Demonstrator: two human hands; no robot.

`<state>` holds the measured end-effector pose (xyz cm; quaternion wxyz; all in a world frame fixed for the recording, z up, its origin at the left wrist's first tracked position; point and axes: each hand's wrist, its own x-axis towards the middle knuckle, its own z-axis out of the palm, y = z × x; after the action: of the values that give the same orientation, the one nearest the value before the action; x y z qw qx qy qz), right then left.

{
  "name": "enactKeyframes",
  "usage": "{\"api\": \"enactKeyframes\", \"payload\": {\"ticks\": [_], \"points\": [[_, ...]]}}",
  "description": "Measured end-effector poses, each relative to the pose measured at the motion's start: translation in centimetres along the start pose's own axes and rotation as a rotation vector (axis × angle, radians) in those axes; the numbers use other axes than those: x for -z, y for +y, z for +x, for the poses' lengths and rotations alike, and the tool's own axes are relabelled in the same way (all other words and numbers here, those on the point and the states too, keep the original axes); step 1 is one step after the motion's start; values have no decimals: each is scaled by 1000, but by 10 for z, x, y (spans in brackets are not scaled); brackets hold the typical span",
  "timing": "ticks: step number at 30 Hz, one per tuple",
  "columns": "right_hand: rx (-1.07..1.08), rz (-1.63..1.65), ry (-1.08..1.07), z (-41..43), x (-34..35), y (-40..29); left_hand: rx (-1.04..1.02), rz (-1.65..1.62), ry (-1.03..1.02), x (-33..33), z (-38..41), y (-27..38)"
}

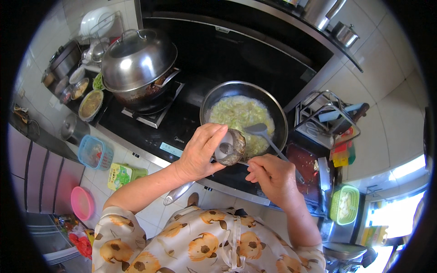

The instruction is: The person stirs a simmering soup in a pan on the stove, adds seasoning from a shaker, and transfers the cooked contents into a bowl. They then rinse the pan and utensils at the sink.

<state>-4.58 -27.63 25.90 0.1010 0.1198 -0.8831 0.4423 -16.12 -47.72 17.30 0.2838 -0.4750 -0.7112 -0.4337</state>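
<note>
My left hand (pixel 201 152) grips a small round container (pixel 230 148) with a pale inside and a dark, mottled rim, tilted so that its mouth faces me. Just right of it, my right hand (pixel 271 175) has its fingers closed on a thin metal handle (pixel 243 163), whose far end is hidden by the container. Both hands are over the near edge of a frying pan (pixel 281 119) on the stove. Pale green chopped food (pixel 235 109) in light liquid fills the pan's bottom. A grey spatula (pixel 257 129) rests in the pan, its handle leaning over the rim on the right.
A lidded wok (pixel 140 65) stands on the left burner, with bowls of food (pixel 91 104) beyond it. On the right are a red cutting board (pixel 302 167), a cleaver (pixel 323 174), a knife rack (pixel 327 112) and a green basket (pixel 344 204). A range hood overhangs the stove's back.
</note>
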Motion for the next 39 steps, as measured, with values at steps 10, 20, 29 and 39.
{"api": "enactKeyframes", "payload": {"ticks": [10, 20, 29, 39], "points": [[-345, 549, 84, -11, -7, 23, 39, 13, 4, -1, 2, 3], [-317, 635, 245, 0, 22, 39, 300, 27, -10, 6, -11, -11], [-322, 609, 502, 1, 53, 70, 373, 148, 48, 29, -28, -24], [-343, 542, 584, 10, 77, 92, 370, 169, 37, 31, -24, -24]]}}
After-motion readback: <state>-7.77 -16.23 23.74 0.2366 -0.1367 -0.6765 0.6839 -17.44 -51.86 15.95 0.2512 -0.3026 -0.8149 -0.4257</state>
